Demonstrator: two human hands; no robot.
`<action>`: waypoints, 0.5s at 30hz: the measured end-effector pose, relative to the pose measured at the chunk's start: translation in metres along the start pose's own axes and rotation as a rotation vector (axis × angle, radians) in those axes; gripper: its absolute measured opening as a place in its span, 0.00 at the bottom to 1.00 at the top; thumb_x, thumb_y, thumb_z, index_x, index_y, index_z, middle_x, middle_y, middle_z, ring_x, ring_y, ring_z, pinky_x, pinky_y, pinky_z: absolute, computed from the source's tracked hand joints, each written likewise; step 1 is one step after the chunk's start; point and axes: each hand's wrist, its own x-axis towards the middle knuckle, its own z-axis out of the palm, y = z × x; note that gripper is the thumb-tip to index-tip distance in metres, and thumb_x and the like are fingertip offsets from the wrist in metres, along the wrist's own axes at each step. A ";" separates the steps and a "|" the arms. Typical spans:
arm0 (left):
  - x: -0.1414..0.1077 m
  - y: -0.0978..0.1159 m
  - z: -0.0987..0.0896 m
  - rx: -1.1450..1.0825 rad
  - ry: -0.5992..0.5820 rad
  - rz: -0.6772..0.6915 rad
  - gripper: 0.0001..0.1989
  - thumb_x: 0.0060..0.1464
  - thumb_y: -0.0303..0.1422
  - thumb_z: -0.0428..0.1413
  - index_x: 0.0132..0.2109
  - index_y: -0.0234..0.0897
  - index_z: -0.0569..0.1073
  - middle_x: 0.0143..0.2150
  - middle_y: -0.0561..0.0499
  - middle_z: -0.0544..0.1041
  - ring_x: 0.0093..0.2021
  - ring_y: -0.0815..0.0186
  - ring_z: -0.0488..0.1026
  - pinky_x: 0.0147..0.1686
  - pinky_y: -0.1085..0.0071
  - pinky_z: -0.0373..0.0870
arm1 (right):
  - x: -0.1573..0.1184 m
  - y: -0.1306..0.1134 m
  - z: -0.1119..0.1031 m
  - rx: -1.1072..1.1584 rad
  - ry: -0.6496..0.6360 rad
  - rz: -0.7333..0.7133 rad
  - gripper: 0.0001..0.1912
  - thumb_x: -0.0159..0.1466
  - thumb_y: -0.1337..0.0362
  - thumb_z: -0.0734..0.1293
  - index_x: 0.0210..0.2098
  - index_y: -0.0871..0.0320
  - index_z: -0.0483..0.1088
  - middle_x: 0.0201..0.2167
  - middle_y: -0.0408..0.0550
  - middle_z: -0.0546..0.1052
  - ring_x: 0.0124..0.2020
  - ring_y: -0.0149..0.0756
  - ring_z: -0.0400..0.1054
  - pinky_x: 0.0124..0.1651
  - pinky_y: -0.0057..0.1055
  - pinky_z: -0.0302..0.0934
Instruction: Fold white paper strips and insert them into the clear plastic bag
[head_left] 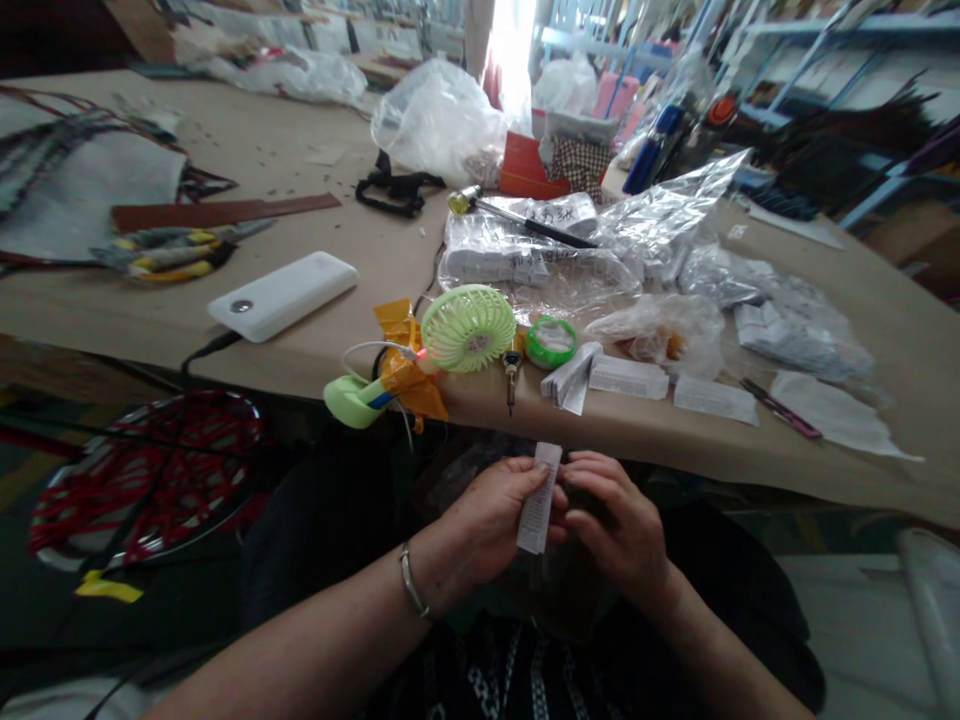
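Observation:
My left hand (491, 515) is closed on a narrow printed paper strip (538, 500), with the thumb on its face, over my lap below the table edge. Just right of the strip, my right hand (622, 525) has its fingers bent and apart; nothing shows in it. On the table edge above lie a folded stack of printed strips (571, 378), two flat printed strips (628, 377) and a pink-handled tool (787, 412). A green round container (550, 343) with white material stands beside the stack.
A green fan (469, 328) is taped at the table edge, beside a metal-tipped tool (511, 375). A white power bank (283, 296) and pliers (176, 252) lie left. Clear plastic bags (540, 270) and a hammer (525, 218) lie behind. A red-strapped round seat (150, 475) is lower left.

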 end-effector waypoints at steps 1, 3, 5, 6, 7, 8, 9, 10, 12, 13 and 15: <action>-0.002 0.001 -0.001 0.031 -0.029 -0.034 0.07 0.54 0.32 0.53 0.37 0.31 0.71 0.24 0.51 0.71 0.21 0.70 0.70 0.23 0.73 0.67 | 0.002 0.002 -0.002 0.086 0.036 0.133 0.15 0.59 0.63 0.66 0.47 0.54 0.67 0.45 0.52 0.72 0.50 0.43 0.65 0.53 0.44 0.60; -0.005 0.000 -0.002 0.080 -0.087 -0.076 0.09 0.54 0.35 0.53 0.38 0.32 0.70 0.24 0.52 0.71 0.21 0.69 0.70 0.23 0.73 0.67 | 0.006 0.007 -0.005 0.339 -0.007 0.390 0.17 0.59 0.61 0.66 0.48 0.53 0.65 0.44 0.50 0.72 0.46 0.40 0.68 0.50 0.40 0.62; -0.008 -0.001 -0.003 0.111 -0.142 -0.084 0.09 0.53 0.36 0.54 0.36 0.32 0.70 0.24 0.52 0.70 0.21 0.71 0.69 0.22 0.75 0.66 | 0.011 0.012 -0.005 0.638 -0.171 0.563 0.22 0.56 0.59 0.68 0.49 0.54 0.65 0.43 0.48 0.74 0.42 0.37 0.70 0.47 0.36 0.64; -0.008 -0.002 -0.003 0.127 -0.171 -0.087 0.09 0.53 0.36 0.54 0.36 0.32 0.69 0.24 0.52 0.70 0.20 0.71 0.69 0.21 0.75 0.65 | 0.014 0.014 -0.004 0.759 -0.252 0.615 0.23 0.54 0.58 0.69 0.49 0.54 0.65 0.42 0.48 0.74 0.41 0.36 0.70 0.46 0.35 0.64; -0.009 -0.003 -0.004 0.144 -0.194 -0.089 0.10 0.53 0.36 0.54 0.35 0.32 0.69 0.24 0.52 0.70 0.20 0.72 0.69 0.21 0.76 0.65 | 0.016 0.015 -0.003 0.848 -0.310 0.651 0.24 0.53 0.58 0.70 0.48 0.56 0.67 0.41 0.48 0.74 0.40 0.36 0.70 0.46 0.35 0.64; -0.010 -0.004 -0.004 0.162 -0.208 -0.090 0.10 0.53 0.36 0.54 0.34 0.32 0.70 0.24 0.52 0.70 0.20 0.72 0.68 0.20 0.77 0.64 | 0.017 0.015 -0.001 0.911 -0.335 0.677 0.23 0.52 0.59 0.71 0.46 0.57 0.68 0.40 0.48 0.74 0.39 0.35 0.70 0.46 0.34 0.63; -0.010 -0.005 -0.004 0.179 -0.212 -0.092 0.11 0.53 0.37 0.54 0.34 0.31 0.70 0.24 0.52 0.70 0.19 0.73 0.68 0.20 0.77 0.64 | 0.018 0.015 0.001 0.958 -0.338 0.693 0.21 0.52 0.60 0.71 0.44 0.58 0.70 0.41 0.48 0.74 0.40 0.35 0.70 0.47 0.34 0.62; -0.010 -0.006 -0.004 0.192 -0.207 -0.095 0.11 0.53 0.37 0.54 0.34 0.31 0.70 0.23 0.52 0.70 0.19 0.73 0.68 0.19 0.77 0.63 | 0.018 0.016 0.003 0.999 -0.330 0.700 0.19 0.51 0.61 0.72 0.42 0.58 0.71 0.41 0.49 0.74 0.41 0.36 0.69 0.48 0.34 0.62; -0.010 -0.007 -0.004 0.204 -0.179 -0.100 0.11 0.52 0.37 0.55 0.34 0.31 0.69 0.23 0.52 0.70 0.19 0.73 0.67 0.19 0.77 0.63 | 0.018 0.016 0.008 1.068 -0.297 0.701 0.15 0.50 0.62 0.72 0.38 0.59 0.72 0.43 0.49 0.73 0.43 0.37 0.69 0.49 0.35 0.61; -0.010 -0.007 -0.004 0.205 -0.163 -0.103 0.10 0.51 0.37 0.55 0.34 0.31 0.69 0.23 0.52 0.71 0.19 0.73 0.67 0.19 0.77 0.63 | 0.017 0.016 0.009 1.090 -0.289 0.702 0.14 0.50 0.63 0.72 0.36 0.59 0.72 0.44 0.49 0.73 0.43 0.37 0.68 0.49 0.35 0.61; -0.009 -0.007 -0.004 0.207 -0.137 -0.104 0.10 0.51 0.37 0.56 0.33 0.32 0.69 0.22 0.52 0.70 0.18 0.73 0.67 0.19 0.77 0.63 | 0.015 0.018 0.012 1.087 -0.291 0.707 0.13 0.50 0.63 0.72 0.35 0.59 0.71 0.44 0.50 0.73 0.42 0.38 0.69 0.47 0.36 0.63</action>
